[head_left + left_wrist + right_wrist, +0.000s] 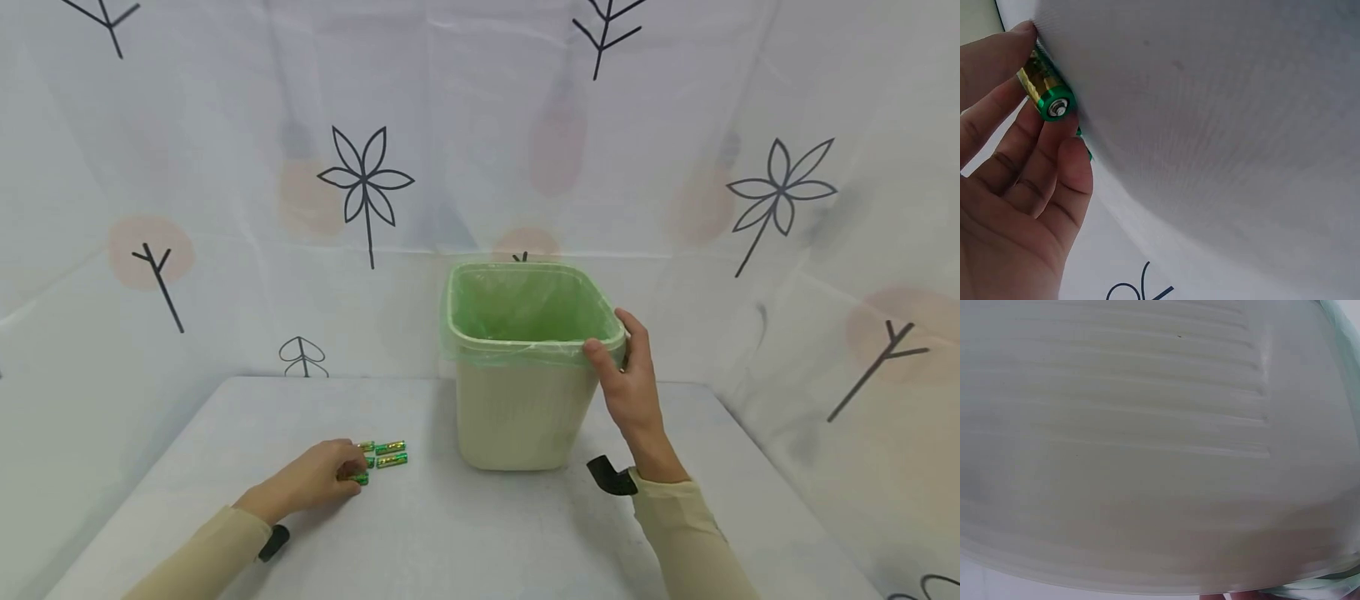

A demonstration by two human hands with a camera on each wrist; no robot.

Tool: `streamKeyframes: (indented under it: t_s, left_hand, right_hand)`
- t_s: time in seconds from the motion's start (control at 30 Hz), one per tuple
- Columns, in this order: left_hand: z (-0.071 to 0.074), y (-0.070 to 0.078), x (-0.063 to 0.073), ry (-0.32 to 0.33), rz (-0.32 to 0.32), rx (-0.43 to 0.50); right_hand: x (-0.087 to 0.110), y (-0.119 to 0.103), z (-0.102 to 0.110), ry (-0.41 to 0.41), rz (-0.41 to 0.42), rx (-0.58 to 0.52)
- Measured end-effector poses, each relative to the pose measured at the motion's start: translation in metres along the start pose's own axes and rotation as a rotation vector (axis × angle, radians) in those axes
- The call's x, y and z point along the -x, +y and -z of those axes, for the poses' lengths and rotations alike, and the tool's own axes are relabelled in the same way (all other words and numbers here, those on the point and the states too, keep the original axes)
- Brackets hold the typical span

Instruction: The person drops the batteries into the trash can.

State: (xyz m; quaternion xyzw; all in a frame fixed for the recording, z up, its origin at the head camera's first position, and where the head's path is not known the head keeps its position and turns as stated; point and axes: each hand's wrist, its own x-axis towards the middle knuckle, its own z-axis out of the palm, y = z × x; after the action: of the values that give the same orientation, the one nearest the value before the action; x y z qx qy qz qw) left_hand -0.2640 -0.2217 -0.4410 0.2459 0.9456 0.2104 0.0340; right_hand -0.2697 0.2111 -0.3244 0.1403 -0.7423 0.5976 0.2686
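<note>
My left hand (pixel 318 475) is low over the left of the table, pinching a green and gold battery (pixel 1044 84) between thumb and fingers. In the left wrist view the battery's silver terminal end faces the camera. Several more batteries (pixel 392 460) of the same kind lie in short rows just beyond the fingertips, some partly hidden by the hand. To the right stands a pale green trash bin (pixel 517 408), upright, with a thin green liner bag (pixel 525 353) folded over its rim. My right hand (pixel 630 387) grips the bin's right front corner, thumb over the rim.
The white table (pixel 442 533) has its far edge just behind the bin. A white cloth backdrop (pixel 465 192) printed with dark flowers and twigs hangs behind and along both sides. The bin's ribbed wall (pixel 1147 475) fills most of the right wrist view.
</note>
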Motion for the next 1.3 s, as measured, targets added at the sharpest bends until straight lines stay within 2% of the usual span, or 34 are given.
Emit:
streamKeyframes:
  t_s: [0.33, 0.6, 1.07, 1.3]
  left_hand:
    - [0.003, 0.002, 0.002, -0.07, 0.014, 0.065]
    - [0.004, 0.003, 0.003, -0.085, 0.009, 0.078]
    - [0.005, 0.005, 0.003, -0.093, -0.004, 0.1]
    - [0.017, 0.009, -0.003, -0.051, -0.071, 0.05]
  right_hand:
    - [0.0, -0.001, 0.0, -0.001, -0.001, 0.005]
    - [0.0, -0.002, 0.0, -0.006, -0.01, 0.008]
    - [0.0, -0.002, 0.001, 0.0, -0.017, 0.011]
    - [0.0, -0.002, 0.002, -0.001, -0.022, 0.008]
